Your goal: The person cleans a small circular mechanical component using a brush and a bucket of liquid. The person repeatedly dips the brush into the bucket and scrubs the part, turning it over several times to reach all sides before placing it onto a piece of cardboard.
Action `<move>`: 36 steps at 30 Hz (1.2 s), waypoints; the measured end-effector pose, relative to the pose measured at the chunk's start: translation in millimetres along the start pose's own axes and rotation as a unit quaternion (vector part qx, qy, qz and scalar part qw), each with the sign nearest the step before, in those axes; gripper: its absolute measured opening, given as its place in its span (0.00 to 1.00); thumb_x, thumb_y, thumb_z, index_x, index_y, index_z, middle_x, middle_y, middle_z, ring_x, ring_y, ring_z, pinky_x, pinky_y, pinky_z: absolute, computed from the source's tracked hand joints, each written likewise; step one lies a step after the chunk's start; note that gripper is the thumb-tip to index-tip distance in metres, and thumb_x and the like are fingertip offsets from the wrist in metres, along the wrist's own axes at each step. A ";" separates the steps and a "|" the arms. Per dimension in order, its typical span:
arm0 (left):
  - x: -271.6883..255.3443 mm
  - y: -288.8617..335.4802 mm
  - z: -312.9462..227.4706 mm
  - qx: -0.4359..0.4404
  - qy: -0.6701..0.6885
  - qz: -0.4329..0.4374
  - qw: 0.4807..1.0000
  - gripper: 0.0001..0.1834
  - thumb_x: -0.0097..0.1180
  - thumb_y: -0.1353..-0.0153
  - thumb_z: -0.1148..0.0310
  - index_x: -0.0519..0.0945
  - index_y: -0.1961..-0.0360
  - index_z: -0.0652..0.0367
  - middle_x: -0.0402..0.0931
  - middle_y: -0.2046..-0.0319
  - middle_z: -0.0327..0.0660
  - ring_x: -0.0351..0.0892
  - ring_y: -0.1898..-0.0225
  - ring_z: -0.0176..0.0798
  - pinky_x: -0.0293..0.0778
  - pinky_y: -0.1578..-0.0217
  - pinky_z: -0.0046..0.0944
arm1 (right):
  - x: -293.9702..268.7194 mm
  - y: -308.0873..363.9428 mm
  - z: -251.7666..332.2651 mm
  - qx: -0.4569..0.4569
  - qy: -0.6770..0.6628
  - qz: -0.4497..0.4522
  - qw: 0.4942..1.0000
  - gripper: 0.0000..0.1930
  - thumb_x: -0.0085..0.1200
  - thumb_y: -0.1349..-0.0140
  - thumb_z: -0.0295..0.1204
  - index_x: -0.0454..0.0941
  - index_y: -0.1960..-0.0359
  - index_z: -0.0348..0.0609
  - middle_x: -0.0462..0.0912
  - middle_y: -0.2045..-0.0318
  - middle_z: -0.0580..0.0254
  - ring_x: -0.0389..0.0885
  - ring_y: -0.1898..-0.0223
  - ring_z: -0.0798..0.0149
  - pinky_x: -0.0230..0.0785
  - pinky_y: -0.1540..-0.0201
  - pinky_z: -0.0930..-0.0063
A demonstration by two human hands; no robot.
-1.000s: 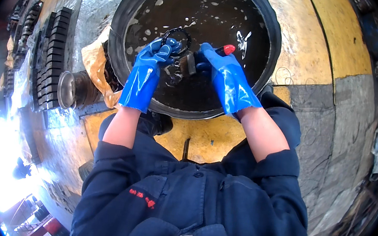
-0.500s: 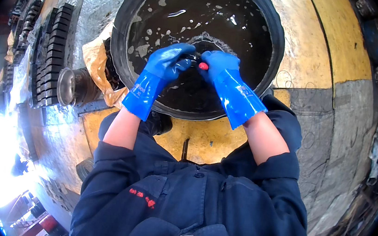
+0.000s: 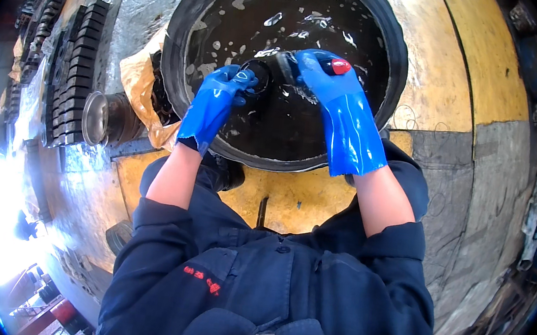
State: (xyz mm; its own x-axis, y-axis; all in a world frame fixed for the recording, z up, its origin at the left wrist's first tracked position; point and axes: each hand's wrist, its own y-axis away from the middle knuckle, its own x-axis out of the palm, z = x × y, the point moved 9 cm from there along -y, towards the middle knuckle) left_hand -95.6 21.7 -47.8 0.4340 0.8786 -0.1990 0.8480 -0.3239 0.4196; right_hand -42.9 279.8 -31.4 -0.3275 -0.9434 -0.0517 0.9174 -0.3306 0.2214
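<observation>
Both my hands wear blue rubber gloves and are held over a large round black basin (image 3: 186,19) filled with dark oily liquid. My left hand (image 3: 220,96) grips a dark round metal part (image 3: 268,69) at its left side. My right hand (image 3: 325,75) is closed on a tool with a red end (image 3: 340,66), and its front is pressed against the same part. The part is wet and sits just above the liquid surface. Pale flecks float on the liquid.
Left of the basin lies crumpled brown paper (image 3: 136,80), a shiny metal cylinder (image 3: 98,118) and rows of dark metal blocks (image 3: 78,66) on a foil-covered surface. Yellow and grey floor panels (image 3: 464,77) lie to the right. My dark blue jacket fills the lower view.
My hands have moved up and to the right over the basin. The right hand's red-ended tool shows again on top of the part, and the left hand has shifted to the part's left side.
</observation>
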 end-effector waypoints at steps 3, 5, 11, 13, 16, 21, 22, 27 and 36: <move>6.7 1.2 -2.0 0.018 -0.030 0.001 0.999 0.25 0.67 0.22 0.51 0.88 0.37 0.61 0.92 0.49 0.40 0.89 0.48 0.35 0.82 0.52 0.37 | 16.3 -0.5 -5.5 -0.032 -0.003 0.016 0.999 0.14 0.65 0.25 0.38 0.93 0.51 0.40 0.94 0.63 0.61 0.91 0.60 0.69 0.82 0.52 0.68; 13.3 5.1 -13.2 0.044 -0.077 -0.015 0.996 0.25 0.68 0.22 0.52 0.88 0.37 0.62 0.92 0.50 0.40 0.90 0.49 0.34 0.82 0.52 0.37 | 21.8 -0.3 -6.1 -0.054 -0.005 0.024 0.998 0.14 0.65 0.25 0.38 0.93 0.51 0.40 0.94 0.63 0.61 0.91 0.61 0.68 0.82 0.52 0.68; 5.9 4.0 -15.9 0.064 -0.061 -0.066 0.994 0.23 0.67 0.21 0.53 0.89 0.39 0.60 0.93 0.51 0.39 0.91 0.51 0.34 0.82 0.52 0.36 | 5.7 9.4 -22.0 0.081 0.181 0.013 0.980 0.16 0.66 0.29 0.46 0.93 0.60 0.46 0.94 0.63 0.52 0.94 0.58 0.52 0.85 0.53 0.62; 0.6 -2.4 -9.4 0.045 -0.068 -0.068 0.994 0.22 0.66 0.20 0.54 0.89 0.40 0.61 0.92 0.52 0.39 0.90 0.51 0.33 0.82 0.51 0.36 | 13.9 16.8 -11.4 -0.018 0.228 0.022 0.973 0.14 0.66 0.28 0.47 0.93 0.57 0.53 0.94 0.58 0.53 0.92 0.55 0.44 0.85 0.53 0.56; 1.6 -4.0 -15.0 0.114 -0.130 -0.057 0.983 0.22 0.66 0.20 0.54 0.89 0.41 0.63 0.92 0.53 0.39 0.89 0.51 0.32 0.82 0.49 0.37 | 32.6 35.4 41.9 -0.303 0.230 0.036 0.924 0.13 0.65 0.27 0.46 0.92 0.52 0.57 0.93 0.58 0.57 0.93 0.55 0.45 0.85 0.51 0.51; 14.8 -1.2 -19.2 0.095 -0.104 -0.027 0.990 0.22 0.68 0.22 0.55 0.90 0.43 0.65 0.92 0.55 0.40 0.88 0.53 0.32 0.81 0.49 0.36 | 59.9 16.5 14.0 -0.215 0.462 0.113 0.853 0.14 0.62 0.27 0.47 0.91 0.53 0.54 0.93 0.61 0.57 0.92 0.54 0.42 0.84 0.50 0.49; 18.5 1.9 -25.2 0.105 -0.106 -0.025 0.988 0.23 0.68 0.22 0.54 0.90 0.42 0.65 0.92 0.55 0.41 0.88 0.53 0.33 0.81 0.49 0.36 | 49.4 13.5 6.8 -0.151 0.393 0.097 0.902 0.15 0.62 0.27 0.48 0.91 0.54 0.53 0.93 0.60 0.55 0.92 0.54 0.42 0.84 0.49 0.50; 18.0 0.7 -32.5 0.154 -0.180 -0.028 0.971 0.26 0.70 0.23 0.51 0.90 0.38 0.62 0.92 0.54 0.42 0.88 0.52 0.37 0.82 0.49 0.40 | 27.3 11.3 -31.9 0.115 0.064 0.119 0.984 0.19 0.65 0.26 0.45 0.92 0.49 0.42 0.95 0.55 0.56 0.92 0.54 0.56 0.81 0.47 0.63; 24.9 2.0 -10.1 0.064 0.003 -0.006 0.998 0.23 0.71 0.23 0.55 0.90 0.37 0.61 0.92 0.48 0.40 0.86 0.46 0.35 0.78 0.39 0.39 | 35.0 12.6 -64.6 0.185 -0.062 0.113 0.974 0.17 0.67 0.25 0.43 0.92 0.49 0.41 0.93 0.58 0.63 0.87 0.64 0.72 0.77 0.59 0.74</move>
State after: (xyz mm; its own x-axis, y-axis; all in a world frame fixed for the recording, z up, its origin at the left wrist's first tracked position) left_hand -86.2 46.5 -42.9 0.4226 0.8843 -0.1984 0.8850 -0.3554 0.3007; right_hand -28.2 241.1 -93.3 -0.1725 -0.9732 0.1523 0.8325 -0.0614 0.5506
